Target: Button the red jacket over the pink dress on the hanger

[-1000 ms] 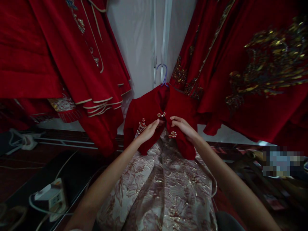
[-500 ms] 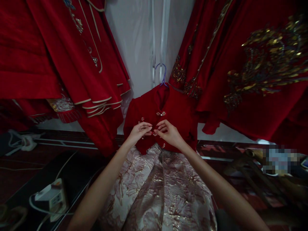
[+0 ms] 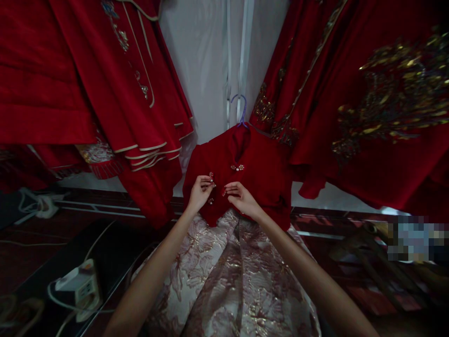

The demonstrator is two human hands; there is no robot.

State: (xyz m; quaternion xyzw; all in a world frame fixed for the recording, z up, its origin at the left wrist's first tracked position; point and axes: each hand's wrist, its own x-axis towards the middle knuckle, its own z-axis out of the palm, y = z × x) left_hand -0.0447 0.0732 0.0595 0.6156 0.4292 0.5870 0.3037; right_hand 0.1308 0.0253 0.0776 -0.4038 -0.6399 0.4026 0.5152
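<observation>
A red jacket (image 3: 266,159) with a stand-up collar hangs by a purple hanger (image 3: 243,110), above a pale, shiny floral skirt (image 3: 263,271). Its top fastener (image 3: 237,167), set with pearly beads, is joined at the neck. On the left front edge, my left hand (image 3: 200,192) pinches a beaded button (image 3: 212,181); another beaded button (image 3: 211,201) shows just below. Across from it, my right hand (image 3: 242,199) holds a small beaded fastener (image 3: 224,192) on the other front edge between its fingertips. The lower jacket front is partly hidden behind this hand.
Red garments with pale piping (image 3: 140,117) hang at the left. More red clothing with gold sequin embroidery (image 3: 396,93) hangs at the right. A power strip (image 3: 87,290) with a cable lies on a dark surface at the lower left. Wooden pieces (image 3: 372,257) stand at the lower right.
My hands have moved apart. The left one has shifted to the beaded button on the left edge, while the right one has turned slightly and stays near the middle.
</observation>
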